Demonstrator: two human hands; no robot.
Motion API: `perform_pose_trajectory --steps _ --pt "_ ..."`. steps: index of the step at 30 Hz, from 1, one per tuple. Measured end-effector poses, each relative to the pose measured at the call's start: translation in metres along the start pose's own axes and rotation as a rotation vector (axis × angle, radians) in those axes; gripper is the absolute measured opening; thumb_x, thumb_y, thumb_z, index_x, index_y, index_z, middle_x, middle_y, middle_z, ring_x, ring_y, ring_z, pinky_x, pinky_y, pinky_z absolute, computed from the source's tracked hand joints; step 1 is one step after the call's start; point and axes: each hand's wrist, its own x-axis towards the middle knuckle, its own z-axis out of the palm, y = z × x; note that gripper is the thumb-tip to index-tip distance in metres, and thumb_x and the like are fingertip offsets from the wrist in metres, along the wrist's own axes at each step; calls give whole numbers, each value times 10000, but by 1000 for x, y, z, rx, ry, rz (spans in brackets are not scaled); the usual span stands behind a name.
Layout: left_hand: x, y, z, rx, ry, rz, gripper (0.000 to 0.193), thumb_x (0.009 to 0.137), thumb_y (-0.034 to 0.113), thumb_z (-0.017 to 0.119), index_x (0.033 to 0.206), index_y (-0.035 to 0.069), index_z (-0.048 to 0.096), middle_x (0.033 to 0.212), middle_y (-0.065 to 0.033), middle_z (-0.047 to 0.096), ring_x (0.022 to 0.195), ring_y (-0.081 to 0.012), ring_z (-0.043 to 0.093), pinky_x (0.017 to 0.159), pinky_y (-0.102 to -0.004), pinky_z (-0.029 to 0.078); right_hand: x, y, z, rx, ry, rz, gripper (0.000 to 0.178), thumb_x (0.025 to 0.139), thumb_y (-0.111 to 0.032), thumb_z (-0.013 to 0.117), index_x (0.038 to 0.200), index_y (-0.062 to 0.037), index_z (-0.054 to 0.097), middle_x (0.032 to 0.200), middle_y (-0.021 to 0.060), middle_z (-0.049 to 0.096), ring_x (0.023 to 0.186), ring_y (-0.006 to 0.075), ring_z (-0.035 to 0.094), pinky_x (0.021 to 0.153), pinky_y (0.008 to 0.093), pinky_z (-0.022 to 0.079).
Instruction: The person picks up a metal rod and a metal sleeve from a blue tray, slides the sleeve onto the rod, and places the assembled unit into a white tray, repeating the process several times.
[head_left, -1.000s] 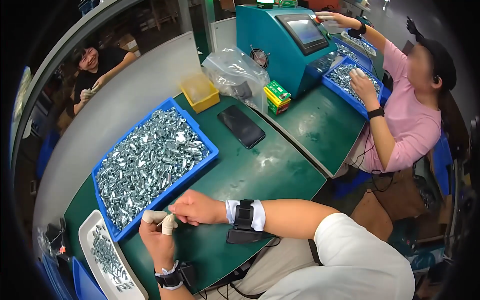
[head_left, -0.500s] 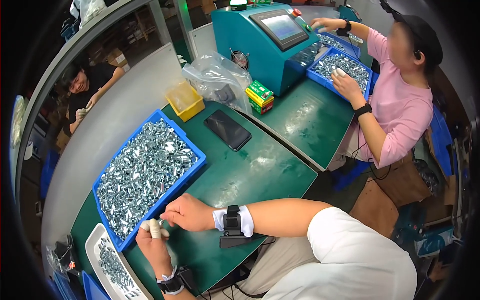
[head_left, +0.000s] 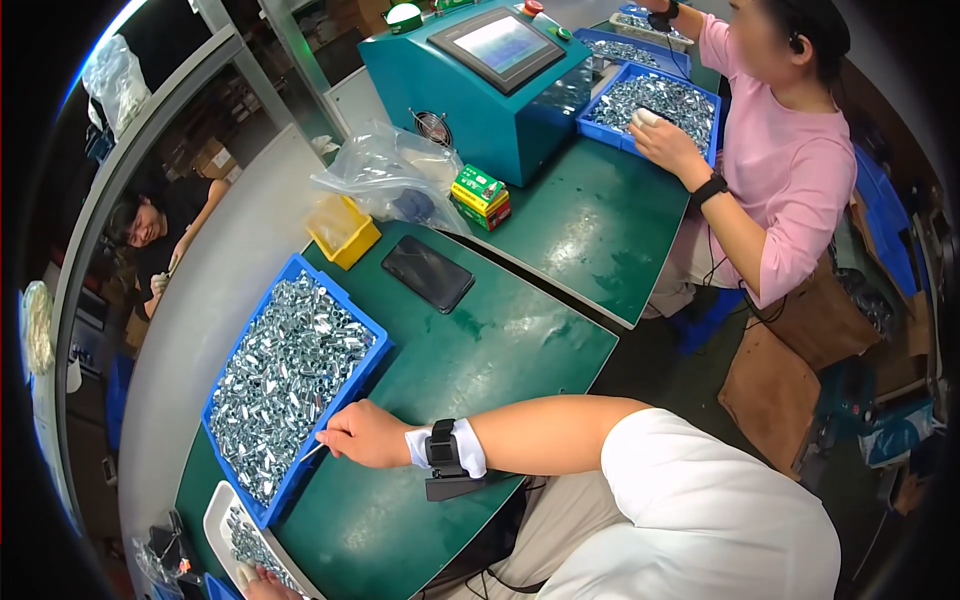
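Note:
My right hand (head_left: pixel 368 435) is closed, its fingertips pinching a thin metal rod (head_left: pixel 314 450) that points down to the left, over the near edge of a blue bin. The blue bin (head_left: pixel 372 358) is heaped with small shiny metal sleeve-like parts (head_left: pixel 290 375). At the lower edge of the view, my left hand (head_left: pixel 268 584) is over the white tray (head_left: pixel 217 515), its pale-covered fingertips a little apart and no part visible in them. Similar metal parts (head_left: pixel 250 545) lie in that tray. Most of my left hand is cut off by the picture's edge.
On the green table (head_left: pixel 500 345) lie a black phone (head_left: pixel 428 273), a yellow box (head_left: pixel 345 240), a clear plastic bag (head_left: pixel 385 170) and small cartons (head_left: pixel 480 198). A teal machine (head_left: pixel 480 90) stands behind. A co-worker in pink (head_left: pixel 785 190) handles another blue bin (head_left: pixel 650 105); another person (head_left: pixel 165 235) sits beyond the frame.
My left hand has left my right hand's fingertips and moved down to the white tray. The rod now shows in my right hand. The whole view has shifted slightly.

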Motion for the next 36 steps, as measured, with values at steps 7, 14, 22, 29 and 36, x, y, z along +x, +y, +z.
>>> perform_pose_trajectory --steps 7,14,22,29,36 --pt "-7 102 17 -990 39 -269 416 892 242 625 1241 30 544 962 -73 622 751 -153 534 650 -265 406 -1 1 -2 0 2 17 406 929 -272 566 605 -31 602 509 70 546 462 157 491 482 344 384" --pt "22 206 28 -859 -104 -82 318 898 184 626 1168 19 593 919 -26 633 703 -93 509 605 -225 391 0 0 3 8 9 -47 395 918 -277 562 615 -31 618 535 84 583 484 193 547 503 354 417" --pt "49 242 72 -251 -50 352 309 822 110 695 1092 -25 630 878 -87 653 681 -157 536 621 -275 435 0 1 0 21 14 -8 377 892 -260 582 600 -25 619 570 105 617 538 246 602 566 377 465" --pt "49 249 61 -268 -197 426 132 810 58 691 918 -15 671 846 -102 651 671 -158 555 620 -280 449 1 4 1 28 12 -2 392 911 -268 562 605 -28 613 550 89 596 502 227 569 521 368 433" --pt "49 241 61 -680 -164 240 138 897 69 618 1000 -23 629 826 -36 618 685 -125 545 636 -253 445 1 2 3 24 6 10 398 917 -275 562 608 -30 611 538 86 585 488 207 554 507 360 422"
